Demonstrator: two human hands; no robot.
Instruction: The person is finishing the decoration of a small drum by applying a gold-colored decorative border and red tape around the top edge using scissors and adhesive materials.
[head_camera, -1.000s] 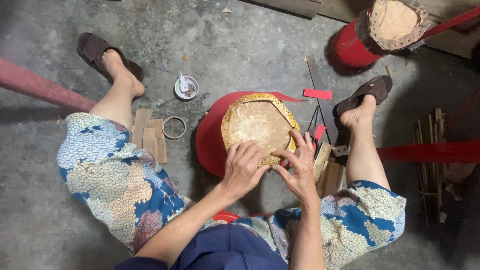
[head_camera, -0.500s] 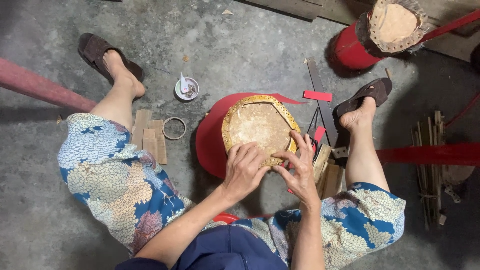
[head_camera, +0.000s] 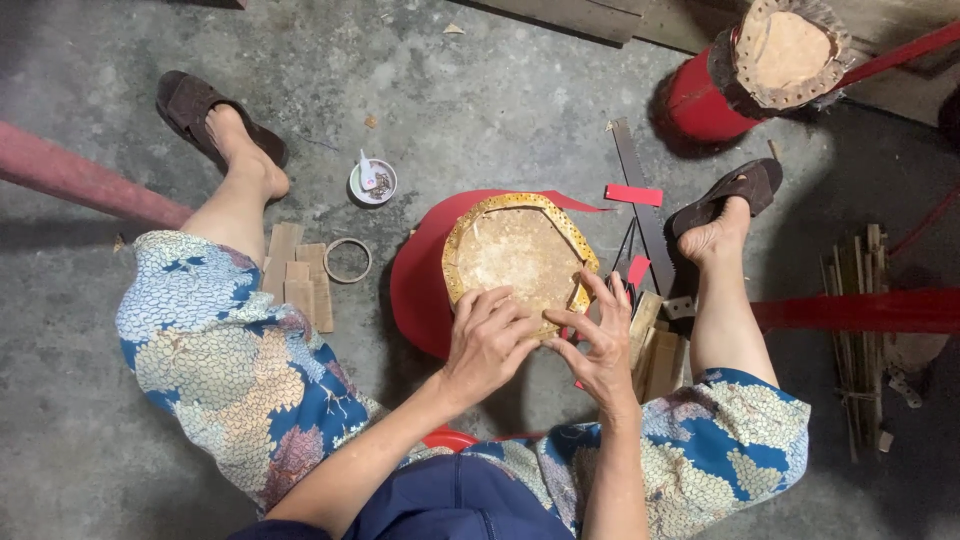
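left hand (head_camera: 487, 340) fingers pinch near rim of drum skin (head_camera: 515, 262) | right hand (head_camera: 603, 345) pinches same rim, just right | red drum (head_camera: 415, 290) beneath both grips

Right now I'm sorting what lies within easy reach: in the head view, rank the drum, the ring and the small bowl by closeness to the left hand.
From the left hand:
1. Drum: touched, between the legs.
2. Ring: on the floor, leftward.
3. Small bowl: beyond the ring, near the foot.

Two red drums: one (head_camera: 520, 265) between the knees, one (head_camera: 760, 70) beyond it. Two sandals (brown) (head_camera: 200, 110) (head_camera: 735, 190). One small dish (head_camera: 372, 182), left of near drum.
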